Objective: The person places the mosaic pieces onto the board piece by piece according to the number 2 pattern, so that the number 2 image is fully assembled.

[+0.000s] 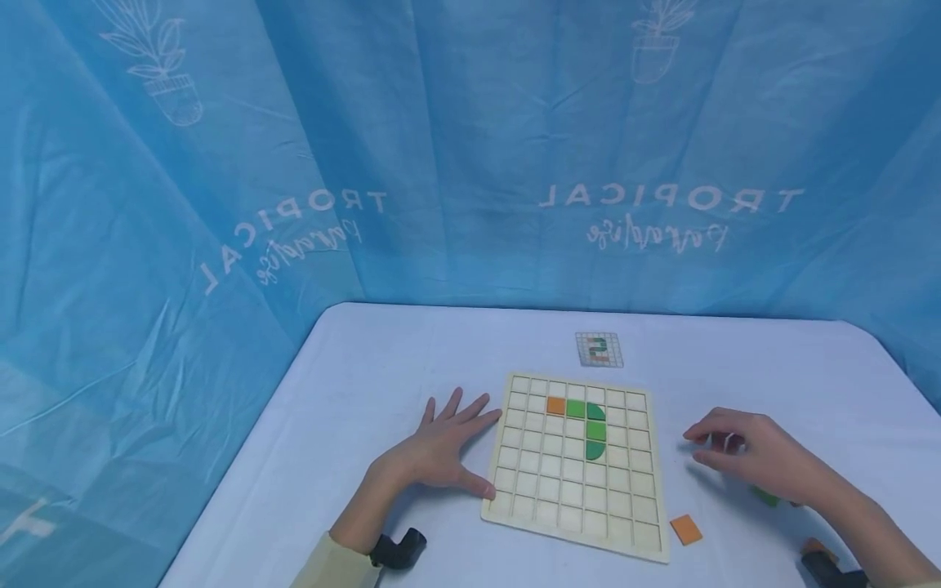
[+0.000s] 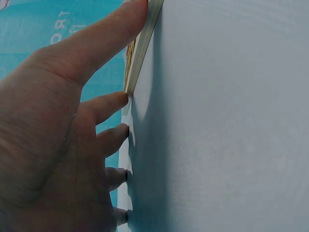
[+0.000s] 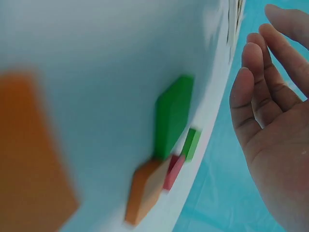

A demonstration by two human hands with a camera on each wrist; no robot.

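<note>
A light wooden grid board (image 1: 559,516) lies on the table with an orange square tile (image 1: 555,406), two green square tiles and two rounded dark green tiles (image 1: 595,450) set in its squares. My left hand (image 1: 441,451) is spread flat at the board's left side, thumb and index fingertip at its edge; in the left wrist view the thumb (image 2: 111,34) touches the side of the board. To the right of the board hovers my right hand (image 1: 750,451), fingers loosely bent. In the right wrist view nothing shows between its thumb and fingers (image 3: 253,58).
Loose tiles lie by the right hand: an orange square (image 1: 687,529) near the board's corner, and green (image 3: 174,116), orange (image 3: 145,191) and red (image 3: 174,171) pieces under the forearm. A small pattern card (image 1: 599,349) lies behind the board. A blue curtain (image 1: 470,163) hangs around the table.
</note>
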